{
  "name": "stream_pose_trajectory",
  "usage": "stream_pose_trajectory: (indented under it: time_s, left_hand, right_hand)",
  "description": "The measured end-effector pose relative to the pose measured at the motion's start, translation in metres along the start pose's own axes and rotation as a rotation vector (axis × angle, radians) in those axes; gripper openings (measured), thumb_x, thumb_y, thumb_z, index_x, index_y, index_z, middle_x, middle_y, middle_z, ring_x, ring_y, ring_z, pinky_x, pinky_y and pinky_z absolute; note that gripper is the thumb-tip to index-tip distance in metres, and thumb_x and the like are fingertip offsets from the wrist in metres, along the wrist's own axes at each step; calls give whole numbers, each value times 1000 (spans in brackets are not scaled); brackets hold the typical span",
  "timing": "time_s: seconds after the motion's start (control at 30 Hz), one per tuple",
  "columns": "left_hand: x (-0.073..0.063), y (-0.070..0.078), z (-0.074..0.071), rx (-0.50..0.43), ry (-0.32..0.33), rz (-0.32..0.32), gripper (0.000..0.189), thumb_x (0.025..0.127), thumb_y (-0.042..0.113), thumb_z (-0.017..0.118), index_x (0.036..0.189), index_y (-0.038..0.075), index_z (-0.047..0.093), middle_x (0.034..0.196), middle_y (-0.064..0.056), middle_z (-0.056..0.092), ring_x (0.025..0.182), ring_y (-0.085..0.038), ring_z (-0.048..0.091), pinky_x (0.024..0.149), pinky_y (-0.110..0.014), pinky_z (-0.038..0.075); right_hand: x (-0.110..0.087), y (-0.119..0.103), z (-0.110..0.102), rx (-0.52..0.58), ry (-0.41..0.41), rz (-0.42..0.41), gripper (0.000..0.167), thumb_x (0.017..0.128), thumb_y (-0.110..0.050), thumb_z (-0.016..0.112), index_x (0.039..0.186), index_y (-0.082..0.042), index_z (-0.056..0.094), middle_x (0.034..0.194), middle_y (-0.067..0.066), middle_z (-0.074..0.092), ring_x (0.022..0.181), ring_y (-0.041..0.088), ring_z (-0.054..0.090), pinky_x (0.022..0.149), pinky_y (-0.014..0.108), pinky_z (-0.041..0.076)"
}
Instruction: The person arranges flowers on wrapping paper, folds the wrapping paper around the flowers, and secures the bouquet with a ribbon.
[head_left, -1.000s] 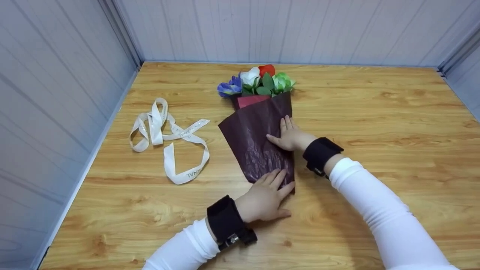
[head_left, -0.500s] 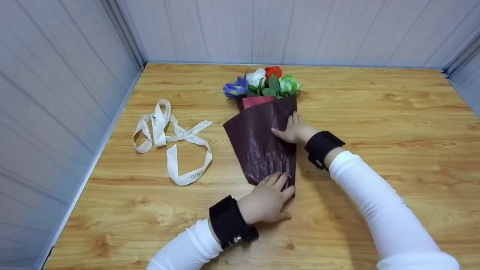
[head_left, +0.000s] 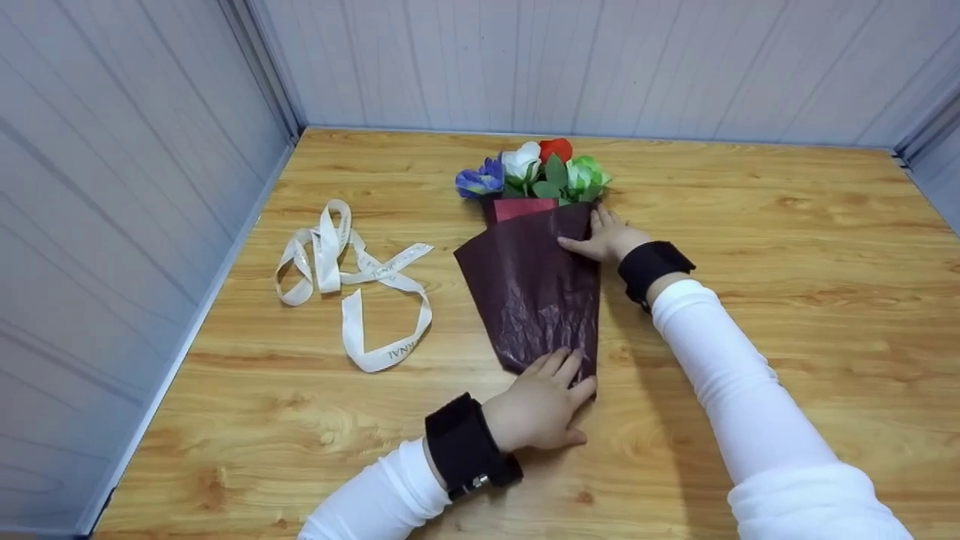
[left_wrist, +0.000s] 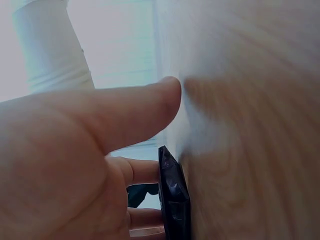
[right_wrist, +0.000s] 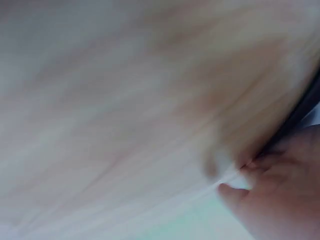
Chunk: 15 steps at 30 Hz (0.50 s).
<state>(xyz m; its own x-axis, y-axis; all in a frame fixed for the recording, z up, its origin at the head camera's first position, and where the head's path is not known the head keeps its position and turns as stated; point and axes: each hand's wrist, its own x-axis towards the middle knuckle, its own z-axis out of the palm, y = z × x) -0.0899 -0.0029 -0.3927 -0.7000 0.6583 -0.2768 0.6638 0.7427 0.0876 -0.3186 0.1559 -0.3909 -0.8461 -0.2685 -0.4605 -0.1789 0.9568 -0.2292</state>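
A bouquet of blue, white, red and green flowers point(head_left: 521, 161) lies on the table, wrapped in dark maroon paper point(head_left: 525, 285) with a red piece point(head_left: 525, 208) showing at its top. My left hand point(head_left: 541, 405) presses its spread fingertips on the narrow lower end of the wrap. In the left wrist view the fingers meet the dark folded paper point(left_wrist: 174, 200), while the thumb point(left_wrist: 145, 110) stands apart from it. On the upper right edge of the wrap rests my right hand point(head_left: 611, 238), thumb over the paper and fingers extended along the side. The right wrist view is blurred.
Left of the bouquet lies a loosely looped white ribbon point(head_left: 386, 356) with printed lettering. The wooden table point(head_left: 787, 247) runs back to a pale panel wall point(head_left: 480, 67), and another panel wall point(head_left: 112, 187) borders its left side.
My right hand has slid up the wrap's right edge toward the flowers. My left hand stays at the lower end. The whole head view has shifted slightly.
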Motion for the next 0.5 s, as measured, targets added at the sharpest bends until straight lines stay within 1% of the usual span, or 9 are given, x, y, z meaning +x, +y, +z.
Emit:
stream_pose_trajectory:
  time_s: [0.1,0.17,0.27,0.33,0.4,0.43,0.5]
  left_hand:
    - [0,0,-1,11,-10,-7,65,88,53,57,140,19,36,155,-14,23,142,-30,25,115,-39,24]
    - [1,0,0,19,-17,-12,66,88,54,56,141,20,35,155,-14,23,142,-30,24,115,-39,23]
    - [2,0,1,26,-15,-11,67,88,55,56,141,20,35,155,-14,22,142,-29,24,115,-39,23]
    - [4,1,3,27,-15,-10,67,88,55,55,141,20,34,155,-14,22,143,-29,23,115,-39,23]
    - [4,1,3,29,-17,-12,68,89,55,55,142,20,34,155,-13,21,143,-29,23,115,-39,23]
    - [4,2,3,29,-22,-14,68,89,55,55,143,20,33,156,-13,21,143,-28,22,115,-39,22]
    - [4,2,3,30,-34,-17,69,89,55,54,144,21,32,156,-12,20,143,-28,21,115,-39,22]
  right_hand:
    - [2,7,-3,-20,24,-53,90,96,-60,28,147,9,-1,155,27,-7,144,41,-4,114,57,2]
    - [4,10,-5,-23,32,-69,89,97,-59,28,148,8,0,156,26,-6,144,40,-4,114,57,1]
    - [7,14,-5,-7,37,-66,95,94,-65,27,148,7,0,156,26,-6,144,40,-3,114,58,1]
    - [11,18,-5,4,49,-56,103,88,-74,25,148,7,0,155,26,-6,144,41,-2,113,59,1]
    - [12,19,-6,19,49,-45,109,85,-79,24,149,6,0,156,26,-6,143,42,-2,113,60,1]
    - [13,20,-7,26,49,-41,110,84,-80,23,149,6,0,155,26,-7,143,42,-2,113,60,2]
    - [15,22,-8,37,40,-39,107,85,-78,22,149,5,0,156,25,-7,144,41,-3,113,60,2]
